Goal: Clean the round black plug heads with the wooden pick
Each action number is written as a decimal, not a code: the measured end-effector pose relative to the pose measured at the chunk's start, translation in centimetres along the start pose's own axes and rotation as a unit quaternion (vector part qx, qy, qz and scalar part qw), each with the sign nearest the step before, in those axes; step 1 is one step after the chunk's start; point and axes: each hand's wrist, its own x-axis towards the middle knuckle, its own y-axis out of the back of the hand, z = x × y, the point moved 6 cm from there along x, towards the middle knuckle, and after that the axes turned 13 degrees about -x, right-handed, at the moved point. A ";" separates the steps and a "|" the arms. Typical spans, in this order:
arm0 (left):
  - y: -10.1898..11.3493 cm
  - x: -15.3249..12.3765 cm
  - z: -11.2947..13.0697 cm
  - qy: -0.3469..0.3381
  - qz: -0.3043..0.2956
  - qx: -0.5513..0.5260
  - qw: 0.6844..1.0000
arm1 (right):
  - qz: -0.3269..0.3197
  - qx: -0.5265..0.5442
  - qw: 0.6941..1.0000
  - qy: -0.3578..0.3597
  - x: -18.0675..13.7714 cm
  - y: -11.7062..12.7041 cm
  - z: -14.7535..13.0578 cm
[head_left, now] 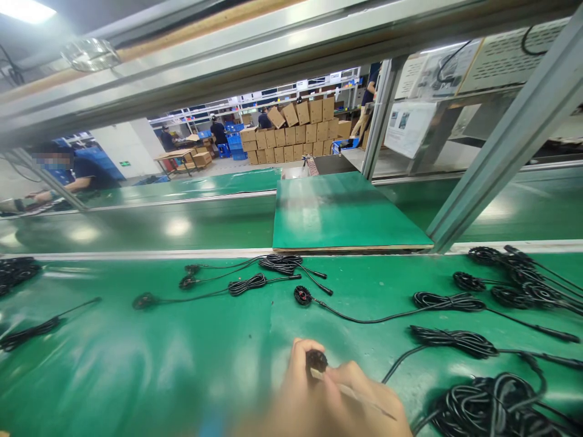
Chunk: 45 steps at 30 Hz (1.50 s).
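Note:
My left hand point(295, 383), near the bottom middle, is closed around a small black round toothed disc point(317, 359). Close against it on the right, my right hand point(364, 388) pinches a thin pale tool point(353, 394), perhaps tweezers, whose tip reaches the disc. Motion blur smears both hands and hides the exact grip. Just beyond them, a similar black disc point(302, 295) with reddish spots lies on the green bench top point(218, 358). Its cable runs right into a tied coil point(449, 301).
More bundled black cables point(280, 263) lie toward the back edge, with a tangled pile point(492, 403) at lower right and another heap point(17, 273) far left. A raised green board point(346, 212) and metal posts point(505, 127) stand behind. A co-worker point(91, 170) sits across at left.

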 end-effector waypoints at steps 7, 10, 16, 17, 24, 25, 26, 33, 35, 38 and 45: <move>-0.5 -0.4 1.7 0.021 -0.047 -0.015 0.999 | 0.039 0.078 0.996 -0.007 0.7 0.8 -0.3; -0.5 -0.1 1.9 0.026 -0.063 -0.051 0.996 | 0.065 0.095 0.992 -0.047 0.9 2.7 1.1; -0.2 0.0 2.1 0.043 -0.068 -0.074 0.994 | 0.022 0.098 0.989 -0.109 2.3 4.3 3.7; -0.2 0.1 2.1 0.045 -0.070 -0.074 0.994 | 0.018 0.109 0.989 -0.099 2.6 4.3 3.6; -0.5 0.1 2.2 0.052 -0.074 -0.094 0.991 | -0.017 0.121 0.992 0.004 2.8 2.8 1.6; -0.6 0.1 2.3 0.049 -0.074 -0.090 0.992 | -0.008 0.109 0.994 0.016 2.7 2.8 1.5; -0.6 0.0 2.4 0.045 -0.073 -0.086 0.993 | 0.005 0.094 0.995 0.027 2.5 2.7 1.5; -0.7 -0.3 3.1 0.025 -0.063 -0.069 0.995 | 0.076 0.055 0.993 0.075 1.9 3.6 0.7; -0.8 -0.4 3.2 0.026 -0.068 -0.075 0.995 | 0.071 0.059 0.993 0.074 2.0 3.5 0.6; -1.0 -0.3 3.2 0.023 -0.069 -0.090 0.993 | 0.070 0.054 0.994 0.071 2.0 3.1 0.6; -1.5 -0.4 3.7 0.026 -0.074 -0.088 0.993 | 0.075 0.040 0.995 0.057 2.2 2.4 0.7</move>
